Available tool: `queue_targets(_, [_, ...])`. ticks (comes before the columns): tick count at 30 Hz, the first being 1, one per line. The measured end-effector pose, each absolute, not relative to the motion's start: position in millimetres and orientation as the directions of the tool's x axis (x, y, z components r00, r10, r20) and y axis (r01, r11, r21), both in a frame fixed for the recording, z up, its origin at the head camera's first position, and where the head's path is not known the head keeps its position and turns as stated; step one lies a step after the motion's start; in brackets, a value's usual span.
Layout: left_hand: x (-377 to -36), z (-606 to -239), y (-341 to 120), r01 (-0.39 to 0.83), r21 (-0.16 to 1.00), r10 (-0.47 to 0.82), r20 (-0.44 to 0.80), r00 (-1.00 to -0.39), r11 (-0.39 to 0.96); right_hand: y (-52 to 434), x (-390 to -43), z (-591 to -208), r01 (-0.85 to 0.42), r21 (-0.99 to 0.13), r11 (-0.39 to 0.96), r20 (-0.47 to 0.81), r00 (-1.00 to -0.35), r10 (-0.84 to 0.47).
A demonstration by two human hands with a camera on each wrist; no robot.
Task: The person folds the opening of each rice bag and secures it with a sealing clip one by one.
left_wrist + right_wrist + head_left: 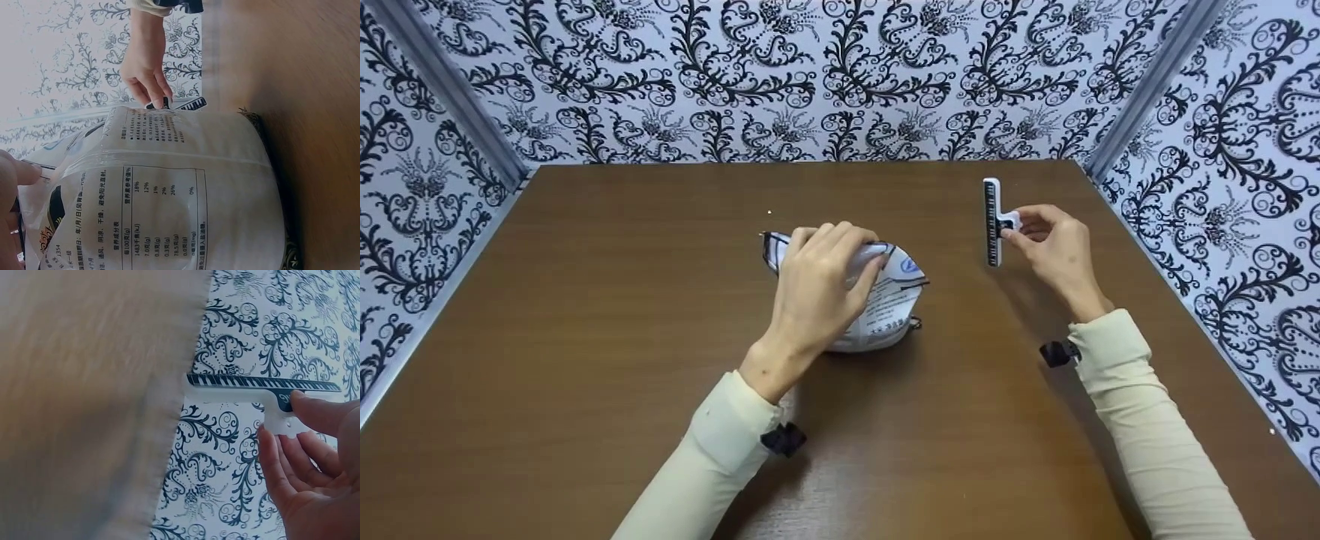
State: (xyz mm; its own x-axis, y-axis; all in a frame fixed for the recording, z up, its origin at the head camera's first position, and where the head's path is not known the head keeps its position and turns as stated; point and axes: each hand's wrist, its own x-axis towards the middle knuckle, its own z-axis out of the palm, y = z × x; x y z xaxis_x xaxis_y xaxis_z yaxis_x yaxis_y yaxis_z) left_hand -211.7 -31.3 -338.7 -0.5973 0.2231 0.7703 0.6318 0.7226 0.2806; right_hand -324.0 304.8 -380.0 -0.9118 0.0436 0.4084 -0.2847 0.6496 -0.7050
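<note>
A white printed plastic food bag (885, 307) stands upright on the table, with a nutrition table printed on the side that faces the left wrist view. Its top is gathered and folded under my left hand (817, 292), whose fingers curl over it and grip it. Off to the right, my right hand (1057, 247) pinches a bag clip (992, 223) by its handle between thumb and fingers. The clip is long and white, with a black-and-white piano-key strip (264, 382). It is held above the table, apart from the bag.
The brown wooden table (622, 315) extends around the bag. Patterned black-and-white panels (840, 82) enclose it at the back and both sides, with grey metal posts (1147, 90) in the corners. A tiny white speck (769, 211) lies behind the bag.
</note>
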Motion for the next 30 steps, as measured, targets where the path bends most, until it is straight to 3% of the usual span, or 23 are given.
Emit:
queue_targets(7, [-211.5, -338.9, -31.7, 0.631, 0.276, 0.223, 0.773, -0.594, 0.725, 305.0, -316.2, -383.2, -0.355, -0.673, 0.649, 0.485, -0.874, 0.025])
queue_targets(30, [-211.4, -338.5, -30.1, 0.627, 0.270, 0.221, 0.775, -0.592, 0.730, 300.9, -283.1, -385.4, -0.409, -0.692, 0.596, 0.510, -0.860, 0.002])
